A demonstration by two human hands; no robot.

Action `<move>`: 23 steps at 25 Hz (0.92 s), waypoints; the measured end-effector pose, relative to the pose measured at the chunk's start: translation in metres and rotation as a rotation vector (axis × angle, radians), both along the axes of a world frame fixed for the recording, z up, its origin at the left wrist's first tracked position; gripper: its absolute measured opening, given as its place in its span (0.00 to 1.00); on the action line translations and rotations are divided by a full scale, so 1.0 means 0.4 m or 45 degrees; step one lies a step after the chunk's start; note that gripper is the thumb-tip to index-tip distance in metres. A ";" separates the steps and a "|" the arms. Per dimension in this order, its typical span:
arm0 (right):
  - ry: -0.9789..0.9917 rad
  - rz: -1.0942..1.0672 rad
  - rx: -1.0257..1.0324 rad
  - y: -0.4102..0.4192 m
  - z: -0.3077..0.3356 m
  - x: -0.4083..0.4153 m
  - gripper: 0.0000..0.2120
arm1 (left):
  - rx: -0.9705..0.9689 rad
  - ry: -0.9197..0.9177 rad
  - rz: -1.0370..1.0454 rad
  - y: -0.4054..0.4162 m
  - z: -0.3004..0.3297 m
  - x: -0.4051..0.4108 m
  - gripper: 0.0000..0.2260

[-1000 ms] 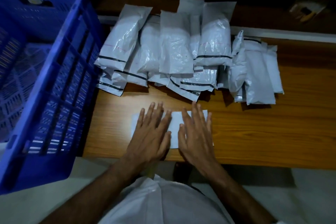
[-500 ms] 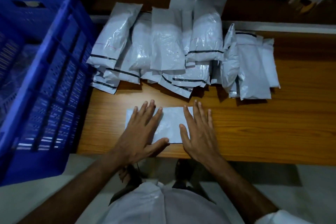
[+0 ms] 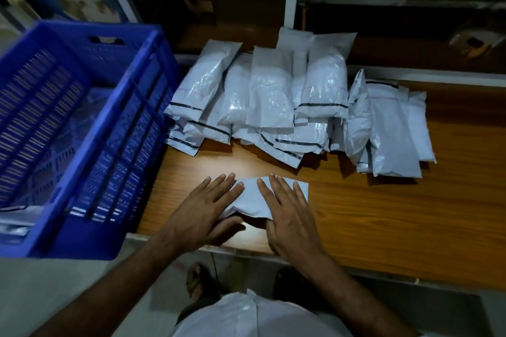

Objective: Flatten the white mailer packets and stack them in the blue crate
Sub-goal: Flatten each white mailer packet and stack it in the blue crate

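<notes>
Your left hand (image 3: pixel 204 209) and right hand (image 3: pixel 290 217) both lie on one white mailer packet (image 3: pixel 250 197) near the front edge of the wooden surface (image 3: pixel 397 216), fingers straight and spread, pressing it down. The left thumb seems to sit at or under the packet's near edge, which lifts slightly off the surface there; the dim light makes that hard to confirm. Beyond the packet, toward the back of the surface, lies the pile of white mailer packets (image 3: pixel 273 101), overlapping one another, many with a dark strip across one end. To the right of that pile sits a smaller cluster of packets (image 3: pixel 391 128), just beside it. The blue crate (image 3: pixel 90 128) stands to the left of the packet you press, off the surface's left end, its slatted wall facing it.
</notes>
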State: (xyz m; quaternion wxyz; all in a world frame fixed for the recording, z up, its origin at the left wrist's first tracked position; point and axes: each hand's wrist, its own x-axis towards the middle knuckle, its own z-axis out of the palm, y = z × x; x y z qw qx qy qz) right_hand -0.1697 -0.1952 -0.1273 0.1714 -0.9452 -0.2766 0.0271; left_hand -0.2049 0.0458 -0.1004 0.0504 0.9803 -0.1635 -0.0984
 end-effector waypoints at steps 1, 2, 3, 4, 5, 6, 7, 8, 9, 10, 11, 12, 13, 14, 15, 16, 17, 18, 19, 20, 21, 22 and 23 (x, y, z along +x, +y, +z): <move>-0.020 0.005 0.032 0.003 0.023 0.007 0.43 | 0.047 -0.047 0.008 -0.006 0.021 -0.001 0.32; -0.047 0.018 0.056 0.008 0.049 0.013 0.42 | 0.082 -0.097 0.017 -0.012 0.046 0.001 0.31; -0.077 0.037 0.072 0.013 0.078 0.021 0.41 | 0.094 -0.150 0.045 -0.016 0.077 0.007 0.33; -0.112 0.050 0.084 0.018 0.108 0.029 0.40 | 0.098 -0.195 0.093 -0.018 0.111 0.015 0.36; -0.154 0.061 0.089 0.027 0.139 0.041 0.39 | 0.108 -0.242 0.155 -0.016 0.150 0.025 0.39; -0.191 0.072 0.080 0.038 0.171 0.053 0.40 | 0.129 -0.290 0.213 -0.012 0.189 0.033 0.40; -0.220 0.082 0.061 0.053 0.205 0.066 0.42 | 0.158 -0.331 0.263 -0.006 0.225 0.039 0.41; -0.244 0.093 0.043 0.072 0.241 0.079 0.42 | 0.188 -0.364 0.297 0.003 0.257 0.043 0.41; -0.257 0.097 0.036 0.091 0.277 0.088 0.42 | 0.205 -0.379 0.318 0.015 0.283 0.047 0.41; -0.274 0.105 0.031 0.117 0.315 0.096 0.42 | 0.214 -0.393 0.331 0.036 0.307 0.048 0.40; -0.277 0.117 0.019 0.144 0.350 0.100 0.42 | 0.223 -0.407 0.340 0.058 0.335 0.046 0.39; -0.272 0.130 -0.004 0.174 0.381 0.101 0.42 | 0.231 -0.423 0.345 0.086 0.363 0.042 0.38; -0.257 0.147 -0.032 0.210 0.411 0.100 0.42 | 0.233 -0.430 0.348 0.126 0.393 0.035 0.37; -0.254 0.166 -0.049 0.248 0.438 0.097 0.41 | 0.231 -0.435 0.344 0.174 0.417 0.024 0.36; -0.239 0.190 -0.052 0.295 0.463 0.092 0.38 | 0.237 -0.429 0.333 0.231 0.446 0.006 0.36; -0.222 0.223 -0.031 0.342 0.485 0.082 0.37 | 0.260 -0.443 0.317 0.291 0.471 -0.016 0.36; -0.188 0.261 0.013 0.392 0.504 0.069 0.37 | 0.293 -0.455 0.306 0.353 0.493 -0.038 0.38; -0.147 0.312 0.068 0.447 0.519 0.054 0.37 | 0.334 -0.454 0.298 0.419 0.511 -0.062 0.40; -0.098 0.369 0.113 0.501 0.527 0.036 0.37 | 0.372 -0.439 0.292 0.482 0.523 -0.084 0.41; -0.055 0.420 0.137 0.563 0.531 0.018 0.37 | 0.395 -0.422 0.286 0.551 0.530 -0.107 0.40; -0.052 0.455 0.152 0.621 0.525 0.000 0.37 | 0.406 -0.406 0.277 0.615 0.535 -0.126 0.40; -0.070 0.488 0.136 0.677 0.525 -0.019 0.36 | 0.413 -0.369 0.262 0.678 0.530 -0.144 0.40; -0.087 0.514 0.109 0.731 0.519 -0.037 0.35 | 0.432 -0.319 0.241 0.738 0.522 -0.161 0.41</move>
